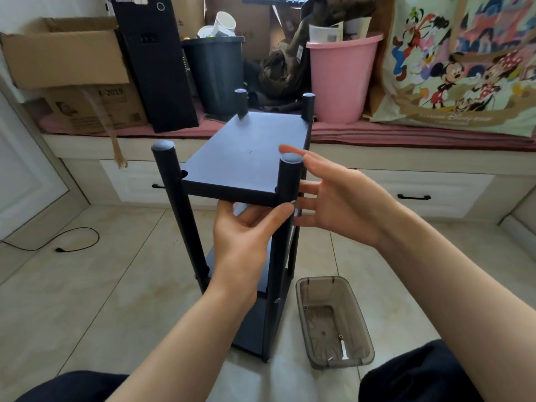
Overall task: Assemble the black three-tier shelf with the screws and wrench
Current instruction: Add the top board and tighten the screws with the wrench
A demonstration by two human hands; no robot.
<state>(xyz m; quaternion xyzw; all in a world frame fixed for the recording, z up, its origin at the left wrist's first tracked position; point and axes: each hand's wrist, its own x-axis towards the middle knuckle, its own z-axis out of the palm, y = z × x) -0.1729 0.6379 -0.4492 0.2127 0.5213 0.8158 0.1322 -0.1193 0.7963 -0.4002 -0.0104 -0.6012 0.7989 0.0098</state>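
- The black three-tier shelf (246, 158) is seen standing upright on the tiled floor (116, 285), its top board tilted slightly toward the camera and four round posts rising above the board's corners.
- The near right post (288, 181) of the shelf is flanked by both hands.
- The left hand (243, 242) is held just under the shelf's near edge, at the foot of that post; its thumb and fingers are curled up to the board's underside and the post, seemingly pinching the corner joint, though the exact contact is hidden.
- The right hand (333, 198) is placed on the right side of the same post, fingers straight and spread apart, the fingertips touching or nearly touching the post and the shelf's right edge; nothing is gripped by it.
- A translucent brown tray (333, 323) is set on the floor just to the right of the shelf's base; a small white wrench (344, 350) and a few screws (340, 336) are seen lying in it.
- Behind the shelf, a pink bucket (342, 79) and a dark bin (214, 74) are lined up on a low ledge, with cardboard boxes (66, 62) to the left of them.
- A black cable (72, 242) is seen on the floor, well to the left of the shelf.
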